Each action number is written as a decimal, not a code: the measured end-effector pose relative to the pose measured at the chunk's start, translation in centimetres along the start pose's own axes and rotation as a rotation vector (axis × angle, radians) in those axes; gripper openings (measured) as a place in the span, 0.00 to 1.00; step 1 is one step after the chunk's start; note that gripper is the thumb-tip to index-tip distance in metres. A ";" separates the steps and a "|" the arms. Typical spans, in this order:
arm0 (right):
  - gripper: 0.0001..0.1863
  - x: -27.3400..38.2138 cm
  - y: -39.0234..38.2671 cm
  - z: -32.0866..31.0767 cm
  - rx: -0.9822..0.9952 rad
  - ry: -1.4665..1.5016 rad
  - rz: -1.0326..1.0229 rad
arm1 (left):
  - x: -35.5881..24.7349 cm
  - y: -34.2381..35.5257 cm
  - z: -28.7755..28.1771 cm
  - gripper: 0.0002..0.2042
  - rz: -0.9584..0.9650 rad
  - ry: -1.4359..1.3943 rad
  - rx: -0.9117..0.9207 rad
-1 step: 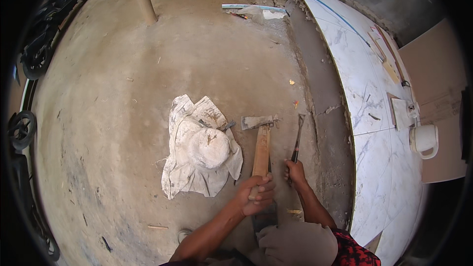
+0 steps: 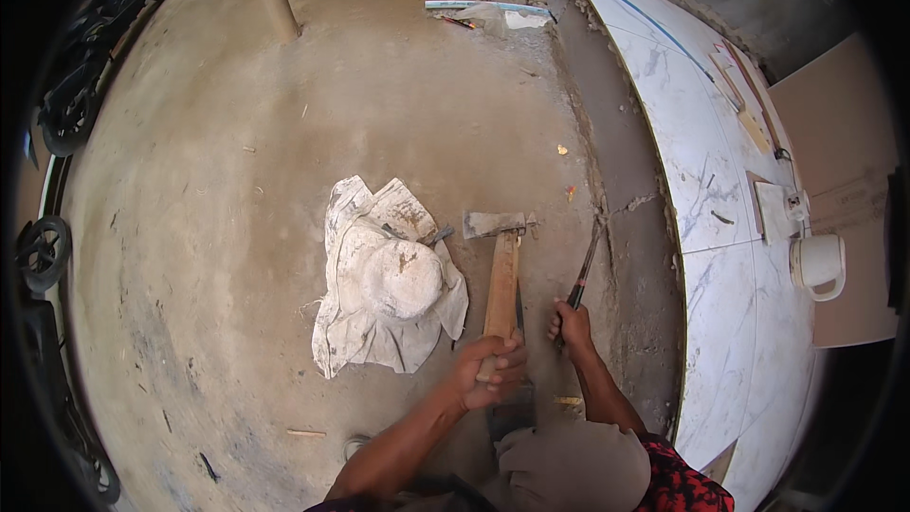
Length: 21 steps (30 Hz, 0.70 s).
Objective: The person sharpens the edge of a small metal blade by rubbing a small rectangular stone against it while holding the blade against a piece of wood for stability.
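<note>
Brown-handled hatchet (image 2: 503,289) clenched in left hand (image 2: 489,374), rod (image 2: 577,290) in right hand's (image 2: 573,330) closed grip. Rightward, tile edge (image 2: 686,294), then faintly printed board (image 2: 842,213); beyond both hands, floor (image 2: 427,114).

Brown handle (image 2: 503,284), black grip (image 2: 575,296), brown-stained white cloth (image 2: 379,346), white grey-veined tiles (image 2: 716,308), red-and-black patterned fabric (image 2: 687,479)
</note>
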State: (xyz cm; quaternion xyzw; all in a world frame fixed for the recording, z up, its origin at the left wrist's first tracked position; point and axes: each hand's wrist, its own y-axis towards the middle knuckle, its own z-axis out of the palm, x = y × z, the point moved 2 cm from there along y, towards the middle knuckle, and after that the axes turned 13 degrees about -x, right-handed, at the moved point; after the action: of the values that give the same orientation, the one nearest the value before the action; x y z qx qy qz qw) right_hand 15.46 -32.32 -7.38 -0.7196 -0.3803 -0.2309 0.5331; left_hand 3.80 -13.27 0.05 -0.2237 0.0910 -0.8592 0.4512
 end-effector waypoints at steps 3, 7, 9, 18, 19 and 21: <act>0.12 1.8 -2.4 -0.1 0.048 0.388 0.054 | 0.3 -0.3 -2.4 0.06 0.042 0.239 -0.027; 0.13 7.8 -5.1 2.4 0.197 0.487 -0.251 | 0.9 0.1 -2.2 0.11 0.006 0.520 -0.078; 0.14 8.5 -5.3 2.9 0.292 0.497 -0.369 | 0.9 0.8 -2.8 0.11 0.005 0.652 -0.063; 0.18 9.6 -7.7 3.8 0.317 0.496 -0.504 | 0.1 0.7 -3.0 0.15 0.104 1.143 -0.059; 0.19 9.1 -7.4 3.8 0.335 0.434 -0.548 | 0.2 0.6 -2.8 0.16 0.132 1.143 -0.079; 0.19 8.3 -7.3 4.0 0.354 0.374 -0.591 | 0.2 0.5 -2.2 0.16 0.127 1.080 -0.092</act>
State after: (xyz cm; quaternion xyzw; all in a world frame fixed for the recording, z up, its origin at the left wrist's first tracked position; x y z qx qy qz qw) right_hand 14.37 -24.98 1.77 -0.4215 -0.5012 -0.4324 0.6198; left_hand 3.04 -13.83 -2.07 0.2358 0.3605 -0.8181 0.3811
